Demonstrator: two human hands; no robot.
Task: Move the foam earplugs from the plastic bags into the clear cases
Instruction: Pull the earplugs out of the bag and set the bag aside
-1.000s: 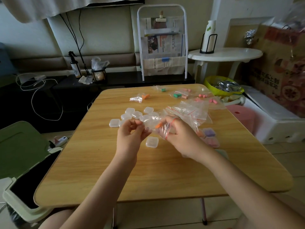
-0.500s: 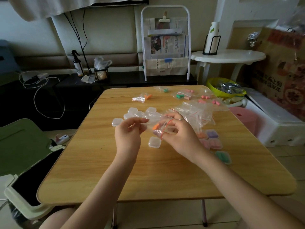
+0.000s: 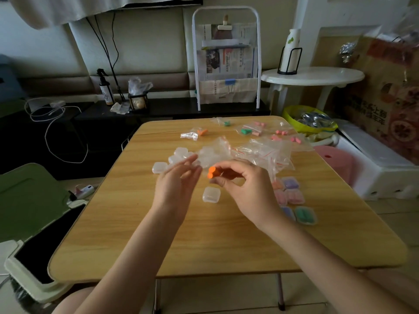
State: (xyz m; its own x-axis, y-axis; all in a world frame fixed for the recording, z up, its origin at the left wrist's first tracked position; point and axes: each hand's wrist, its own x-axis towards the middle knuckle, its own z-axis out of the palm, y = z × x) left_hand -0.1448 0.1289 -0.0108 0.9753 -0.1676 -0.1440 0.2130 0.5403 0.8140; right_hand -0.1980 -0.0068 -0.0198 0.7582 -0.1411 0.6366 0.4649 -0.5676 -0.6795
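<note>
Right hand (image 3: 243, 189): over table centre, fingers curled, pinching two orange earplugs (image 3: 212, 172) btwn thumb & fingertips. Plugs lie side by side, long axis approx. level, round ends facing the left hand.
Left hand (image 3: 175, 184): just beside the plugs, not touching. Fingers spread & relaxed, holding nothing; a bit blurred.
Empty case (image 3: 211, 194): small clear case, lid down, on the table (image 3: 204, 245) right under the gap btwn both hands. Sits just below & toward the person from the plugs. Right hand is the nearer one.
Key relation: plugs hover just above that case, so the drop looks short & mostly downward. Likely the lid needs opening first, prob. a job for the free left hand.
Filled cases (image 3: 292, 196): cluster w/ pink, purple & green plugs, right of the right hand.
Spare cases (image 3: 175, 158): clear, heaped just past the left hand.
Empty bags (image 3: 263, 151): crumpled clear pile w/ red zip strips, beyond both hands.
Full bags (image 3: 249, 130): along the far edge, still holding green, pink & orange plugs, so plenty left to move.
</note>
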